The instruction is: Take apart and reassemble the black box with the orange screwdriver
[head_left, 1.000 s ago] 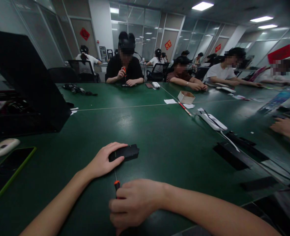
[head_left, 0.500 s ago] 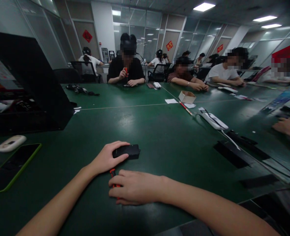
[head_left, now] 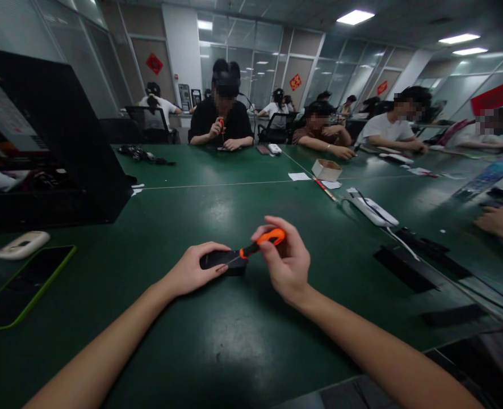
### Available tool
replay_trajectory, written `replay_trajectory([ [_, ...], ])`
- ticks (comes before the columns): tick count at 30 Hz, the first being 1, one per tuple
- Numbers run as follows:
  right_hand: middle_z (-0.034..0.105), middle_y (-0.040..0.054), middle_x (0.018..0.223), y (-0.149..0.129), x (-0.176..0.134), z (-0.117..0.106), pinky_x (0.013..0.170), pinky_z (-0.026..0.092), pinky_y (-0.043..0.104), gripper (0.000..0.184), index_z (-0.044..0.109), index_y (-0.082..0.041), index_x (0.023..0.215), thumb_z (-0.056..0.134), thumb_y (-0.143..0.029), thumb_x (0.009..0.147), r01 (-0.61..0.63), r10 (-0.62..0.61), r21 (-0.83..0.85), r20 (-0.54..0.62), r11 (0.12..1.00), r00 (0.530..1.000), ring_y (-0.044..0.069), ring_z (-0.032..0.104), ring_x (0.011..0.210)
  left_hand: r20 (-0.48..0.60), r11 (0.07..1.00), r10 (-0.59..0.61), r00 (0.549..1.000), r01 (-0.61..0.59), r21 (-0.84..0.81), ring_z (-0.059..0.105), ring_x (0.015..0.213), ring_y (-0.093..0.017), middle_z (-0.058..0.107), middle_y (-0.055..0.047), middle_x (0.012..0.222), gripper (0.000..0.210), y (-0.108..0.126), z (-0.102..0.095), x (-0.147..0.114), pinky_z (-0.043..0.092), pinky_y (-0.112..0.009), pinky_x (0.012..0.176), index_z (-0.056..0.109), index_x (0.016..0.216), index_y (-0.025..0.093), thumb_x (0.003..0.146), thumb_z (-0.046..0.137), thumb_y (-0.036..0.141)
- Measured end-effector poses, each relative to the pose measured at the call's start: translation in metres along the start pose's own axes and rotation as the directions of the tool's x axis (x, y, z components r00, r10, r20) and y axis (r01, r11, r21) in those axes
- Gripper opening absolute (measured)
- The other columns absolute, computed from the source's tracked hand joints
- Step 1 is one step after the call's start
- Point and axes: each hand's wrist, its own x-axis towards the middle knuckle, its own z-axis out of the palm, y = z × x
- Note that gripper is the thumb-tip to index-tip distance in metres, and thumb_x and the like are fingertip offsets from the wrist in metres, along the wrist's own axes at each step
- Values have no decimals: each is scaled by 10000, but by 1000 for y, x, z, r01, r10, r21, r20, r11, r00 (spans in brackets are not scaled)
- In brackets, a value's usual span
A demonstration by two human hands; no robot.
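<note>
Screwdriver (head_left: 276,235) raised since the earlier frame, now slanting over the black block (head_left: 216,259) on the green table (head_left: 217,213). Our right hand (head_left: 292,266) pinches it; our left hand (head_left: 195,270) grips the block's sides. We judge: positioning it, tip contact unclear; next calls for steady alignment.

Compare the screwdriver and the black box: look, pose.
The screwdriver is slim, with an orange and black handle; the black box is blockier. The screwdriver slants down from the right hand; the black box lies on the green table, gripped by the left hand. Both are held.
</note>
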Motion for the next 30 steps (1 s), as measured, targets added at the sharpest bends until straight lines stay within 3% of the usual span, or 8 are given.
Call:
replay_trajectory([
  [2, 670, 27, 972, 13, 6, -8, 741, 596, 286, 331, 500, -253, 1336, 550, -269, 1009, 10, -13, -38, -93, 999, 996, 136, 675, 841, -3, 1000, -4, 1000, 4, 1, 693, 1082, -278, 743, -76, 1191, 361, 1, 0, 1, 519, -417, 988, 711, 1192, 216, 887, 690, 408],
  [4, 656, 26, 991, 23, 10, -14, 754, 593, 292, 327, 504, -263, 1325, 558, -255, 1003, 56, -63, -73, -103, 996, 993, 137, 670, 860, -11, 1000, -2, 1000, 2, 2, 690, 1086, -277, 741, -77, 1194, 354, 2, 0, 1, 517, -417, 993, 708, 1188, 216, 886, 689, 400],
  [12, 654, 31, 990, 26, 8, -18, 796, 590, 328, 353, 486, -240, 1354, 545, -260, 1007, 150, -149, -257, 22, 955, 989, 144, 670, 863, 12, 999, 38, 999, -38, 7, 668, 1125, -280, 722, -85, 1241, 354, 0, 0, 1, 491, -438, 1038, 695, 1222, 227, 905, 664, 383],
  [19, 659, 30, 980, 23, 13, -18, 791, 587, 301, 374, 479, -230, 1373, 542, -217, 1005, 180, -170, -251, 63, 951, 984, 131, 665, 858, 38, 998, 55, 998, -55, 16, 672, 1084, -265, 719, -80, 1204, 361, 0, -1, 2, 509, -399, 979, 699, 1240, 231, 920, 649, 391],
  [24, 655, 48, 1016, 14, 17, -23, 797, 581, 303, 354, 457, -213, 1364, 498, -207, 1013, 160, -120, -231, 180, 960, 976, 133, 665, 883, 41, 997, 66, 997, -67, 25, 669, 1091, -265, 710, -90, 1229, 375, 2, -2, 3, 511, -404, 986, 697, 1259, 230, 924, 642, 390],
  [30, 657, 33, 956, -3, 43, -25, 746, 541, 272, 243, 504, -191, 1222, 457, -174, 984, 189, -97, -219, 372, 957, 923, 122, 648, 815, 44, 995, 83, 996, -85, 49, 669, 1096, -264, 712, -84, 1223, 378, 0, -2, 3, 507, -399, 996, 693, 1269, 235, 933, 634, 396],
])
